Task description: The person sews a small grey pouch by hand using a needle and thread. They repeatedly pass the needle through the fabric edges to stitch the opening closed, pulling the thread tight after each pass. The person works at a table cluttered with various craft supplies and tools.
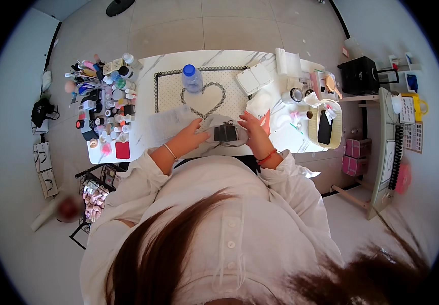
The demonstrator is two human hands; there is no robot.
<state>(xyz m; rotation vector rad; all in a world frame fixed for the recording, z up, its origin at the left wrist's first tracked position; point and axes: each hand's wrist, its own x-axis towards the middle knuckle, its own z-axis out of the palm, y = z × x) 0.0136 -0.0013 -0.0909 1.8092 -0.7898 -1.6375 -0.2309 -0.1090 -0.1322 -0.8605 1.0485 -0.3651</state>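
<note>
In front of my body, a crumpled clear plastic bag [212, 121] surrounds a small dark block-shaped item [225, 133]. At its left edge is my left hand [189, 135], thumb and index finger spread, the thumb tip close to the plastic. My right hand [257, 133] is at the bag's right edge with its fingers apart; whether it pinches the plastic is unclear. Left of the bag lies a translucent plastic sheet or tray [169, 121]. Under these is a dotted mat [170, 89] with a lace-like border and a heart outline.
A blue-capped clear bottle [192, 79] stands on the mat. Many small jars and cosmetic brushes [114, 101] crowd the table's left. At right are a white case [254, 78], a red-orange paper piece [265, 121], a lidded jar [293, 96] and a cream basket [337, 133] holding a dark phone [324, 127].
</note>
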